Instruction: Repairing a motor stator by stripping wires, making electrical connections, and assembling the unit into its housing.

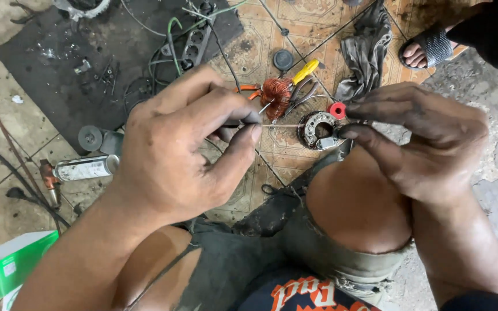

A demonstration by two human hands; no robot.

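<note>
— Closest, low in view: bare knees in torn grey shorts (295, 242). And above them?
— Found the left hand (185, 150) over the left knee, thumb and forefinger pressed together on a thin pale wire (283, 125).
— Which way did that wire lie?
— Ran level, long axis left to right, straight out from the left fingertips toward the right hand (427, 138). Stretched taut, held clear of the tiled floor (295, 155).
— And the far end?
— Met a small round dark metal ring (317, 128), just beside the right fingertips. Looked clamped on the ring's right edge; couldn't tell exactly where the wire fastened.
— So the nearer hand to the ring?
— Right, touching it. Left well apart, joined only by the wire.
— Anything about them?
— Beyond the wire, on the floor: a copper-wound coil (276, 95), yellow-handled pliers (305, 71) and a red plastic cap (337, 109) just beside the ring. Farther left, a grey spray can (85, 168) near the black mat's (59, 63) lower edge.
</note>
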